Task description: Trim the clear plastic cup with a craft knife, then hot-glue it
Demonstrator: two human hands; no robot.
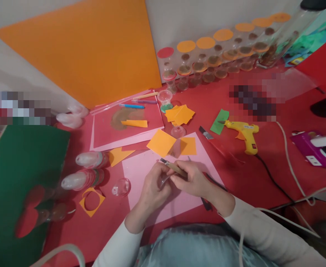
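Observation:
My right hand (pixel 189 178) is closed round a slim wooden-handled tool (pixel 174 168), whose short metal end points up and left. My left hand (pixel 156 187) has its fingers curled round a clear plastic piece (pixel 165 179). Fingers hide most of that piece, so its full shape cannot be made out. Both hands meet above a pink sheet (pixel 140 170). Just beyond them an orange paper square (pixel 161 142) lies near a second orange square (pixel 188 146). A clear plastic dome with a red rim (pixel 121 187) rests left of my left hand.
A yellow glue gun (pixel 245 133) lies to the right, its cord trailing forward. Near it is a utility knife (pixel 206 132). Stacked plastic cups (pixel 83 178) lie at left beside an orange cut-out frame (pixel 91 201). Hourglass-like plastic pieces (pixel 184 69) line the wall.

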